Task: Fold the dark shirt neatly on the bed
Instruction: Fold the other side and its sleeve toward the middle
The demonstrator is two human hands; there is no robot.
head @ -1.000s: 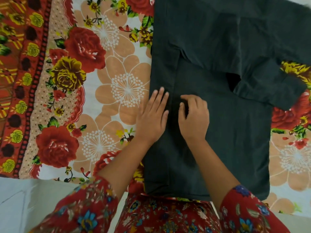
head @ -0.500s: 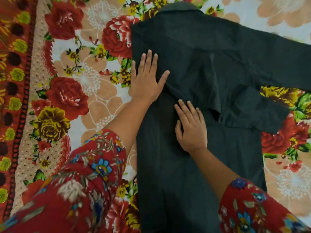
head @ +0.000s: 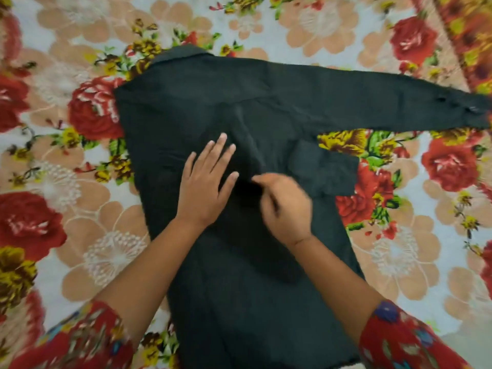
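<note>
The dark shirt (head: 186, 107) lies flat on the floral bedsheet (head: 80, 182), collar at the far end. One sleeve stretches out to the right edge of the view; the other is folded across the body, its cuff sticking out on the right. My left hand (head: 206, 182) rests flat on the shirt's middle with fingers spread. My right hand (head: 286, 206) sits just beside it, fingers curled and pinching the fabric of the folded sleeve; it is blurred.
The bedsheet's patterned red and yellow border (head: 468, 35) runs along the far right corner. My red floral sleeves (head: 80, 339) fill the bottom corners. A pale strip (head: 463, 342) shows at the lower right edge.
My view has tilted up, bringing the collar and long right sleeve into sight. My left hand slid from the shirt's left edge to its middle. My right hand went from flat to pinching.
</note>
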